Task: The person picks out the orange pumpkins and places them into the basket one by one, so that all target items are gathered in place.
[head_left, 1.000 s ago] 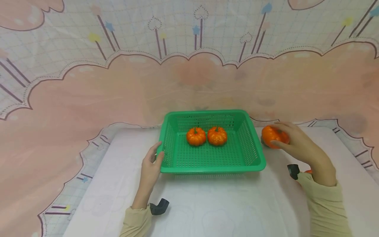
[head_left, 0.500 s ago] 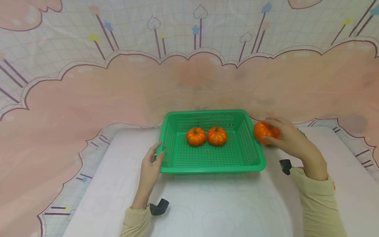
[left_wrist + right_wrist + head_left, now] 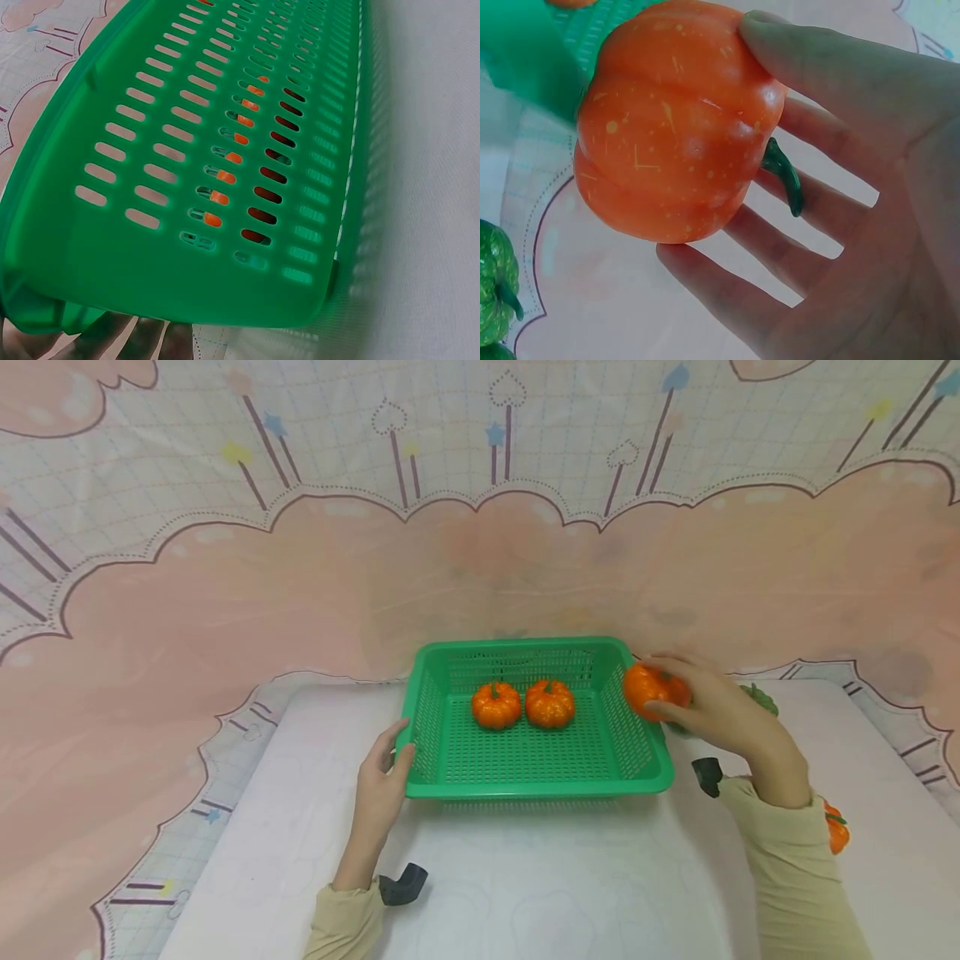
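My right hand [image 3: 708, 706] grips an orange toy pumpkin [image 3: 643, 689] between thumb and fingers, over the right rim of a green plastic basket [image 3: 532, 789]. In the right wrist view the held pumpkin [image 3: 667, 127] is tilted, its green stem [image 3: 784, 176] toward the palm. Two more orange pumpkins, a left one [image 3: 496, 706] and a right one [image 3: 550, 704], sit side by side inside the basket. My left hand [image 3: 382, 789] holds the basket's left rim. In the left wrist view its fingers [image 3: 146, 341] show under the basket's corner, partly hidden.
A green pumpkin [image 3: 761, 697] stands on the white table [image 3: 540, 877] beyond my right hand. Another orange pumpkin [image 3: 836, 828] lies by the right sleeve, partly covered. A patterned cloth [image 3: 480, 577] hangs behind the basket.
My right hand has carried the orange pumpkin left, from beside the basket to over its right rim. The green pumpkin behind has come into sight. The left hand stays put.
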Action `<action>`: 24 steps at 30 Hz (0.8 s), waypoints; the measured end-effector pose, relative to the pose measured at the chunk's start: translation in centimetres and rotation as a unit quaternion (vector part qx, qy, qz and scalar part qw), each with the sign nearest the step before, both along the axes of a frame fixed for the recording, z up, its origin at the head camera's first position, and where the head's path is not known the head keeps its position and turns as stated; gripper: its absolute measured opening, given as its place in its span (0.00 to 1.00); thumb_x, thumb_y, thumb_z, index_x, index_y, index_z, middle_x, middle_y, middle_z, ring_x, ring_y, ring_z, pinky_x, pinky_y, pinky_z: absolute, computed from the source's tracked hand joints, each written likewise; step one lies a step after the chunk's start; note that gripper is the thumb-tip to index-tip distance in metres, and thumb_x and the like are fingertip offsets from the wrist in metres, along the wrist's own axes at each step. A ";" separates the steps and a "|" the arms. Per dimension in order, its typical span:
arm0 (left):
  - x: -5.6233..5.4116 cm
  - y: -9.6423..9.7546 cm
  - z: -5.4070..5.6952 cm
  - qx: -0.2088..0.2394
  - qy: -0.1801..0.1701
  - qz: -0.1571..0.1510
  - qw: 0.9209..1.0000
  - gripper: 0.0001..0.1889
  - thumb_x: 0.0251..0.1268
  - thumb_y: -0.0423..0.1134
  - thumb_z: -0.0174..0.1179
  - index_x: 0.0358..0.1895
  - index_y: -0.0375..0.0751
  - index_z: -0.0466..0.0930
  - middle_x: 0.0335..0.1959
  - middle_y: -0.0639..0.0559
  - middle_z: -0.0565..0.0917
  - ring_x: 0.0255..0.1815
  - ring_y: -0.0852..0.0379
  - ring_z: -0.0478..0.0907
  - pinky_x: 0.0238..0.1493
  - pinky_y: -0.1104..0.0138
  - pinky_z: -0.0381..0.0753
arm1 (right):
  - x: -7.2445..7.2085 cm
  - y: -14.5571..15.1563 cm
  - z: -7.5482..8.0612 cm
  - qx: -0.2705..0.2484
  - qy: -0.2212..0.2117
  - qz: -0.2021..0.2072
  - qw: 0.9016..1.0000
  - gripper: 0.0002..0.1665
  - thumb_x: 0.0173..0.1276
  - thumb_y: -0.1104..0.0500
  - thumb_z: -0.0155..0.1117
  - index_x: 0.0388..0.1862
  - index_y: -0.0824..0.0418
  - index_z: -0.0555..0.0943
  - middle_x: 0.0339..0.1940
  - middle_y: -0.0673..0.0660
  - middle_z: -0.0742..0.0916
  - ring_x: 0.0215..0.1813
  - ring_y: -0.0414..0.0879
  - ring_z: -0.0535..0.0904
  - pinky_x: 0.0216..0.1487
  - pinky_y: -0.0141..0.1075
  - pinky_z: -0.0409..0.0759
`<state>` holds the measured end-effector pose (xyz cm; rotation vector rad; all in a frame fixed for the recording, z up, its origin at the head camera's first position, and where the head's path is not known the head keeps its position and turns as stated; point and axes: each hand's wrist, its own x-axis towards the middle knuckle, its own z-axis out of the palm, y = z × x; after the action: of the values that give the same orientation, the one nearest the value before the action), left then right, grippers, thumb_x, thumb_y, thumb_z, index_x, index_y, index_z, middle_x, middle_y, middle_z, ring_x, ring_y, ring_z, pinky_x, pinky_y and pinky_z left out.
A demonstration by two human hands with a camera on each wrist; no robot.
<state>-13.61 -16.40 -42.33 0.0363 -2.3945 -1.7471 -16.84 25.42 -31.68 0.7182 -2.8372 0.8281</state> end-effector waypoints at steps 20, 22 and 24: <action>0.0 0.1 -0.1 -0.004 -0.004 0.007 1.000 0.23 0.78 0.40 0.52 0.72 0.46 0.67 0.75 0.44 0.66 0.71 0.39 0.68 0.65 0.47 0.75 | -1.1 -2.9 -0.4 -0.002 -0.035 0.030 0.999 0.31 0.68 0.59 0.69 0.68 0.65 0.73 0.70 0.68 0.71 0.70 0.65 0.65 0.69 0.63 0.66; 0.0 0.1 -0.1 -0.002 -0.007 0.007 1.000 0.23 0.78 0.40 0.52 0.72 0.47 0.67 0.74 0.44 0.66 0.71 0.40 0.69 0.65 0.48 0.75 | -1.3 -3.1 -0.5 0.007 -0.037 0.030 0.999 0.31 0.68 0.59 0.69 0.68 0.63 0.73 0.71 0.68 0.70 0.73 0.66 0.63 0.70 0.64 0.64; 0.0 0.1 0.0 0.001 -0.009 0.005 1.000 0.23 0.78 0.40 0.52 0.72 0.47 0.67 0.74 0.44 0.66 0.71 0.40 0.68 0.66 0.48 0.75 | -1.5 -3.4 -0.6 0.012 -0.037 0.033 0.999 0.31 0.68 0.58 0.69 0.68 0.63 0.73 0.72 0.68 0.69 0.75 0.67 0.60 0.71 0.64 0.63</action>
<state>-13.58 -16.27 -42.37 0.0657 -2.4000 -1.7531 -18.31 22.05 -32.28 0.8050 -2.9080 0.8478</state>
